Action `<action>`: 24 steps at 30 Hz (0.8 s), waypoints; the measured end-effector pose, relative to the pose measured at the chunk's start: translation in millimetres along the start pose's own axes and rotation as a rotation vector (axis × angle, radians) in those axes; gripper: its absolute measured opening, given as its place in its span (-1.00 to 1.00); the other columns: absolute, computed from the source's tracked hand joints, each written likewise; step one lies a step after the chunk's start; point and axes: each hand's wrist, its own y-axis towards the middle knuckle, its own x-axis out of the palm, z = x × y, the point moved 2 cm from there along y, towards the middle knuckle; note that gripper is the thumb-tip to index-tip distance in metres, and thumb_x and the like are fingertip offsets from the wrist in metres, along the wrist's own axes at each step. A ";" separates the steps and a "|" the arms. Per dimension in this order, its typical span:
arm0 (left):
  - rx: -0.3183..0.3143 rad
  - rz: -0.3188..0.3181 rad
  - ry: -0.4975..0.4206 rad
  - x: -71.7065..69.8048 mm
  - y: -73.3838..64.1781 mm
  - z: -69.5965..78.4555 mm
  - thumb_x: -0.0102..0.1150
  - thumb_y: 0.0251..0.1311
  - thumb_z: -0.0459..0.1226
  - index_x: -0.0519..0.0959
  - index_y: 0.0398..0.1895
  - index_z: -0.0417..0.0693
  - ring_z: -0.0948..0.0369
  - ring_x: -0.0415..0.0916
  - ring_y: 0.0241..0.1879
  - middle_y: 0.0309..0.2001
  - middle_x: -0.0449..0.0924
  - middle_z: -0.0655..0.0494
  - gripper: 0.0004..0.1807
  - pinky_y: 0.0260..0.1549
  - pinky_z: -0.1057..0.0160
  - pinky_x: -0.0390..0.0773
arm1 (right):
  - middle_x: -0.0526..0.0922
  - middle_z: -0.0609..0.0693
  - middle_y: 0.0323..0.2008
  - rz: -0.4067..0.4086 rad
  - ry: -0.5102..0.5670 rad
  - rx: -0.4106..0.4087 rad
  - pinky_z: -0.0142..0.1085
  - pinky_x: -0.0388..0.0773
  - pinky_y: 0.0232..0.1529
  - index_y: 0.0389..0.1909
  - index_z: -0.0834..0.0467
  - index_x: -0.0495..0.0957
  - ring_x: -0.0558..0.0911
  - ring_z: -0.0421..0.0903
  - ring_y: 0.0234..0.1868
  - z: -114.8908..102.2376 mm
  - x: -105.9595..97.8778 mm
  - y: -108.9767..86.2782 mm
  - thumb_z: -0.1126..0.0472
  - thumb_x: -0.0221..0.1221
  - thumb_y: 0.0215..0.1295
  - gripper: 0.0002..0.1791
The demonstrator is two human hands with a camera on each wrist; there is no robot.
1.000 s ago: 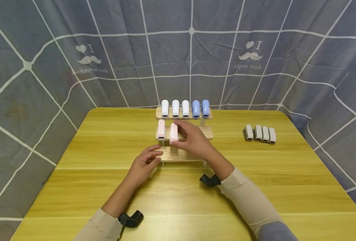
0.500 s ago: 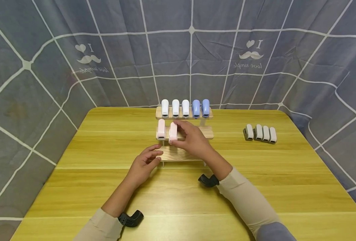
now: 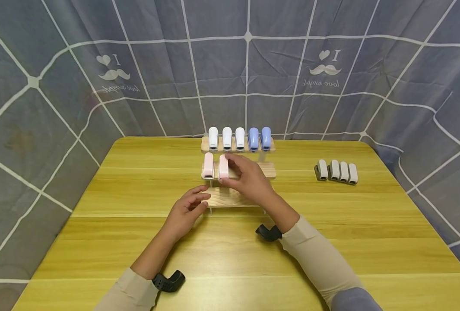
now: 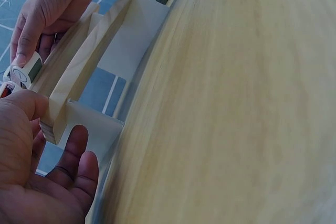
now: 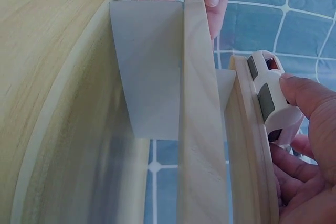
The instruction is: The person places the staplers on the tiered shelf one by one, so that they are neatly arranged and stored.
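Note:
In the head view my right hand (image 3: 249, 179) pinches a pink mini stapler (image 3: 223, 166) by its two ends, at the middle shelf (image 3: 268, 170) of a stepped wooden rack. Another pink stapler (image 3: 208, 165) stands just left of it. The right wrist view shows the thumb (image 5: 302, 93) on the held stapler's white and grey body (image 5: 273, 98), right at the shelf's edge. My left hand (image 3: 185, 214) is at the left end of the lowest shelf (image 3: 230, 198), a fingertip touching it; its other fingers (image 4: 79, 156) lie relaxed beneath.
The top shelf (image 3: 205, 147) carries white staplers (image 3: 226, 139) and two blue ones (image 3: 253, 139). Several grey-and-white staplers (image 3: 343, 172) stand in a row on the right of the wooden table (image 3: 136, 190). A grey curtain (image 3: 214, 65) with white lines hangs around the table.
The pink stapler in my right hand has shifted slightly back and left, closer in line with the other pink one. My left hand has stayed in place.

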 end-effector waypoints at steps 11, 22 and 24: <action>0.022 0.002 -0.004 -0.2 -0.6 0.0 0.17 0.39 -0.30 0.65 0.07 -0.20 0.08 0.48 0.14 0.33 0.42 0.08 -0.73 -0.03 0.30 0.49 | 0.61 0.05 0.10 0.036 -0.013 0.004 -0.19 0.48 0.14 0.32 0.19 0.43 0.58 -0.09 0.11 -0.3 1.2 0.1 0.06 0.43 0.18 -0.29; 0.017 0.009 -0.002 0.8 -0.5 0.4 0.17 0.39 -0.30 0.65 0.06 -0.20 0.08 0.49 0.13 0.33 0.43 0.08 -0.73 -0.02 0.28 0.49 | 0.62 0.08 0.09 0.060 -0.039 0.008 -0.16 0.46 0.17 0.30 0.22 0.45 0.59 -0.06 0.09 -1.7 1.9 -0.2 0.11 0.42 0.20 -0.33; 0.010 0.008 0.007 0.8 -0.7 0.4 0.17 0.39 -0.30 0.65 0.06 -0.19 0.10 0.49 0.13 0.33 0.43 0.12 -0.74 -0.02 0.27 0.50 | 0.62 0.09 0.09 0.066 -0.044 0.005 -0.16 0.45 0.18 0.29 0.22 0.46 0.59 -0.05 0.10 -1.7 2.3 -0.4 0.12 0.42 0.19 -0.34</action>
